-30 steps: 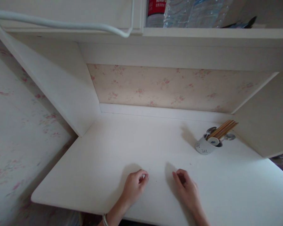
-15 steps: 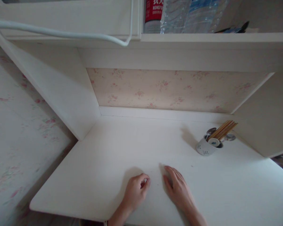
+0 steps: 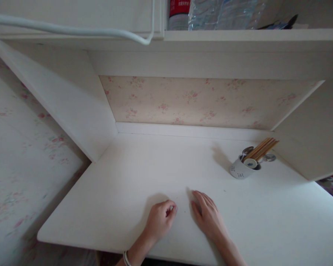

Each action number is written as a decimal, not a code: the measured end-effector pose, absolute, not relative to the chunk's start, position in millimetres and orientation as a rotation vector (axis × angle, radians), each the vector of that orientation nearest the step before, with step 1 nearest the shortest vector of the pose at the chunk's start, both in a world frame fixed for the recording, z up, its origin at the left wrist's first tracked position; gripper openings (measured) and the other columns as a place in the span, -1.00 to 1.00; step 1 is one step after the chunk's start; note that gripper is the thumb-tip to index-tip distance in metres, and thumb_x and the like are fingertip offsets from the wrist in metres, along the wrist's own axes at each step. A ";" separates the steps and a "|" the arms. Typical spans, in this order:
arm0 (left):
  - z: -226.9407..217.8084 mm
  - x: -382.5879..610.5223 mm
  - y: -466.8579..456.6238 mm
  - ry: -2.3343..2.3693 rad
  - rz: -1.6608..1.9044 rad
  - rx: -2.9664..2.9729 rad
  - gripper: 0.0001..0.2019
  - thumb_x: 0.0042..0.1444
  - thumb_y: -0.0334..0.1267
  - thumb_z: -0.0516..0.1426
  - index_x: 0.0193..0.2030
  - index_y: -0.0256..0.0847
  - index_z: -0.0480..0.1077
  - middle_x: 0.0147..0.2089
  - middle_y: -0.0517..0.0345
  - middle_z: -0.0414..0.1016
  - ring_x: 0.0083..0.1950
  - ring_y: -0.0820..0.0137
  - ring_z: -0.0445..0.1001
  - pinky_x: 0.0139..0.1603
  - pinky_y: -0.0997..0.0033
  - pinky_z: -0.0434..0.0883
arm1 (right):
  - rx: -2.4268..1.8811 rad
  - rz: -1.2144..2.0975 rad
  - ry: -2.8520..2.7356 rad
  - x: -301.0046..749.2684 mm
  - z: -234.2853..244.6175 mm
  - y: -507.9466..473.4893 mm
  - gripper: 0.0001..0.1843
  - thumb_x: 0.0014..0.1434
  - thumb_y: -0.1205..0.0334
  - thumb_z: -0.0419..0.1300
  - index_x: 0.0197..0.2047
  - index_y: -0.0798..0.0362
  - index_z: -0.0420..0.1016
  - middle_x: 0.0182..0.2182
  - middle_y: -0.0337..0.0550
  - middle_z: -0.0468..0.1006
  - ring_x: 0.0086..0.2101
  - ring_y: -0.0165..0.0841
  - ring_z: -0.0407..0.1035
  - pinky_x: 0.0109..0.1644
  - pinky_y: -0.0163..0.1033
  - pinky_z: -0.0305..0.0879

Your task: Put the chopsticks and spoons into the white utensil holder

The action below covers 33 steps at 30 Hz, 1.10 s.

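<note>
My left hand (image 3: 160, 218) rests on the white desk (image 3: 144, 162) near its front edge. Its fingers curl in until thumb and forefinger meet in a loose ring, and I see nothing held in it. A pale band circles that wrist. To the right, my right hand (image 3: 208, 214) lies palm down on the desktop, open, fingers stretched forward and thumb a little apart. A gap of bare desk separates the two hands. Nearest to my right hand, farther back, stands a white perforated utensil holder (image 3: 240, 170) with wooden chopsticks (image 3: 262, 148) and several spoons (image 3: 247, 150).
Above the desk runs a shelf (image 3: 238, 35) holding clear plastic-wrapped bottles (image 3: 222, 14) and a red-labelled container (image 3: 179, 9). A white rail (image 3: 72, 29) juts out at upper left. White side panels (image 3: 69, 99) bound the desk, with floral wallpaper behind.
The view has tilted slightly, so the shelf and utensil holder sit a little higher in the picture. Both hands keep the same poses and places on the desk.
</note>
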<state>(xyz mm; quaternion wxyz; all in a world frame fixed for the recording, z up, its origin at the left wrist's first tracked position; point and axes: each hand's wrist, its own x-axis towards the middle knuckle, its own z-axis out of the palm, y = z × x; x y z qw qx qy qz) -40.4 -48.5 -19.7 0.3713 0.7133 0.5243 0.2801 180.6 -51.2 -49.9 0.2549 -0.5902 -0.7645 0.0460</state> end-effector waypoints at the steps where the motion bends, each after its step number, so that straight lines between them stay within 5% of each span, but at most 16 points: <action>1: -19.9 -40.5 -48.4 1.340 0.720 1.832 -0.74 0.25 -0.17 0.02 -0.28 -0.19 0.50 -0.45 0.19 0.50 -0.45 0.47 0.38 -0.42 0.54 0.19 | -1.607 0.132 -2.073 180.5 -49.5 -51.3 -0.62 0.33 0.18 0.04 0.17 0.08 0.30 0.03 0.01 0.53 0.05 -0.15 0.40 0.13 0.04 0.38; 7: -20.8 -42.0 -49.0 1.332 0.732 1.825 -0.73 0.27 -0.15 0.01 -0.28 -0.19 0.48 -0.46 0.19 0.49 -0.45 0.47 0.38 -0.42 0.54 0.19 | -1.559 0.112 -2.099 178.1 -45.9 -51.1 -0.75 0.34 0.23 0.02 -0.02 0.01 0.47 0.05 -0.06 0.52 0.06 -0.17 0.39 0.19 0.03 0.31; 14: -20.9 -41.8 -49.0 1.325 0.729 1.863 -0.75 0.27 -0.19 0.01 -0.29 -0.20 0.47 -0.47 0.20 0.46 -0.44 0.48 0.39 -0.39 0.54 0.21 | -1.604 0.140 -2.064 179.0 -44.8 -51.0 -0.64 0.32 0.21 0.03 0.16 0.02 0.35 0.04 -0.05 0.53 0.06 -0.16 0.40 0.14 0.01 0.36; 23: -20.4 -41.1 -49.6 1.336 0.746 1.862 -0.75 0.26 -0.21 0.01 -0.30 -0.19 0.48 -0.45 0.19 0.49 -0.43 0.48 0.40 -0.41 0.55 0.21 | -1.587 0.125 -2.090 178.2 -43.4 -51.6 -0.72 0.33 0.21 0.01 0.02 0.01 0.46 0.05 -0.05 0.52 0.06 -0.16 0.39 0.16 0.02 0.34; 33: -17.9 -41.4 -49.6 1.329 0.739 1.859 -0.74 0.26 -0.20 0.00 -0.29 -0.19 0.49 -0.45 0.17 0.50 -0.43 0.46 0.40 -0.41 0.54 0.22 | -1.585 0.130 -2.042 178.2 -43.8 -50.7 -0.66 0.32 0.18 0.03 0.11 0.02 0.41 0.01 -0.03 0.55 0.02 -0.16 0.43 0.10 0.02 0.39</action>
